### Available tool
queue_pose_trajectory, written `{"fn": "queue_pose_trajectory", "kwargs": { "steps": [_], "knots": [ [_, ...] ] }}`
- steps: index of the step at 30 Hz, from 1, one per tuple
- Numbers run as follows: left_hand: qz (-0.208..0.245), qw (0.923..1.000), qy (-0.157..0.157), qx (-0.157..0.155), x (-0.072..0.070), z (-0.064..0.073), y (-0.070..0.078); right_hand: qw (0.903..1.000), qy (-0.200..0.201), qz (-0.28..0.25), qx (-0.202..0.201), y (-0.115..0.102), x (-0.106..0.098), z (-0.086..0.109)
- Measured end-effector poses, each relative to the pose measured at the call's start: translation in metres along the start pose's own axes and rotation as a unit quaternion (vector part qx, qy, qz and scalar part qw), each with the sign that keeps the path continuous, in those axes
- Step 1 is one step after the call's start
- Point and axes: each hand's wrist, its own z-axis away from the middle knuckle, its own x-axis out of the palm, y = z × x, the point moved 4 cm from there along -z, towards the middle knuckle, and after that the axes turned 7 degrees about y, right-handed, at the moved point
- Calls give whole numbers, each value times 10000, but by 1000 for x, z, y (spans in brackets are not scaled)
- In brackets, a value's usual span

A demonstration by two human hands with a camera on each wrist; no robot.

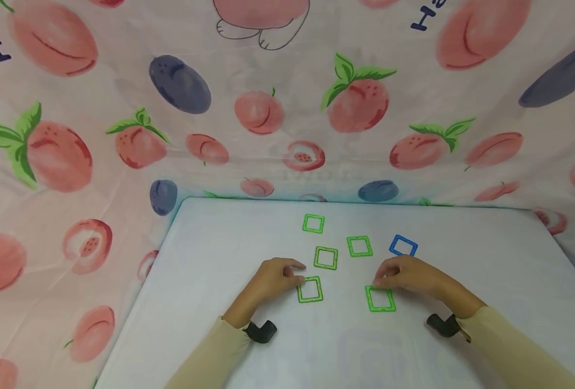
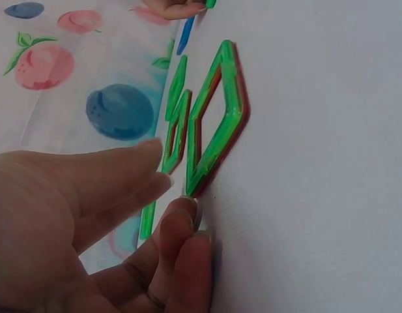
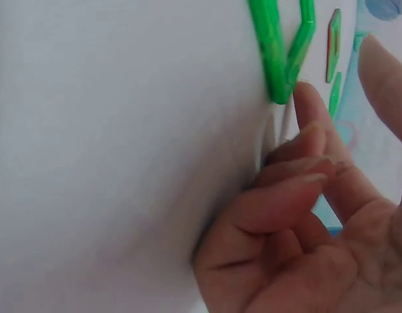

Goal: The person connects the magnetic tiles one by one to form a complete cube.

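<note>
My left hand (image 1: 274,276) is at the upper left corner of a green square magnetic tile frame (image 1: 320,289), fingertips touching it. In the left wrist view the thumb stands apart from the lower fingers, which meet the corner of that tile (image 2: 234,98). My right hand (image 1: 406,274) is at the top edge of a second green square tile (image 1: 382,310). In the right wrist view its thumb is spread away, and the index fingertip is against the corner of the green tile (image 3: 273,65). Both tiles lie flat on the white table (image 1: 219,237).
Behind the hands lie three more green square tiles: one near (image 1: 316,257), one farther right (image 1: 362,255), and one at the back (image 1: 304,222). A blue square tile (image 1: 407,239) lies just beyond my right hand. A fruit-printed cloth (image 1: 258,162) hangs along the back and left.
</note>
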Motion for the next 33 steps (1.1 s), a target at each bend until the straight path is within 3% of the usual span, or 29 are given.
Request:
{"fn": "queue_pose_trajectory", "kwargs": {
  "steps": [5, 13, 21, 28, 33],
  "knots": [
    [-61, 9999, -145, -66, 2, -3, -3, 9998, 140, 126, 6, 0, 2, -2],
    [-197, 9992, -300, 161, 5, -2, -4, 9989, 211, 422, 24, -1, 6, -1],
    [-254, 9991, -199, 264, 6, 0, -6, 9986, 266, 456, 47, -2, 5, -2],
    [-209, 9997, -130, 60, 8, 1, -7, 9982, 389, 427, 164, -2, 6, 0],
    [-350, 9993, -37, 85, 10, 2, -5, 9989, 363, 264, 118, -3, 5, 1]
  ]
}}
